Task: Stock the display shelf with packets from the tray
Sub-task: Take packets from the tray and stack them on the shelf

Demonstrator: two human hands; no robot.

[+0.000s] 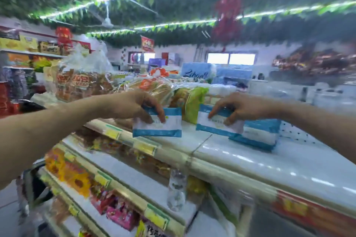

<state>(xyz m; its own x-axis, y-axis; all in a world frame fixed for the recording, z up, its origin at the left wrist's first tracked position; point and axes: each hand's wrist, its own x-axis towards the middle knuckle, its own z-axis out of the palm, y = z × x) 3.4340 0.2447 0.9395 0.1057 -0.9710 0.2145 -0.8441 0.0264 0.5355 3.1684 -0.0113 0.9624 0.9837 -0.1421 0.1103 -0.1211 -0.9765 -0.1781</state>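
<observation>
Left grip clamped on a blue-and-white packet at the front edge of the top shelf; right grip pinches a second packet against the shelved packets. Behind, we note a green packet and bagged bread.

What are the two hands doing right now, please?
Left hand: holds a blue-and-white packet by its top.
Right hand: holds a second blue-and-white packet.
</observation>
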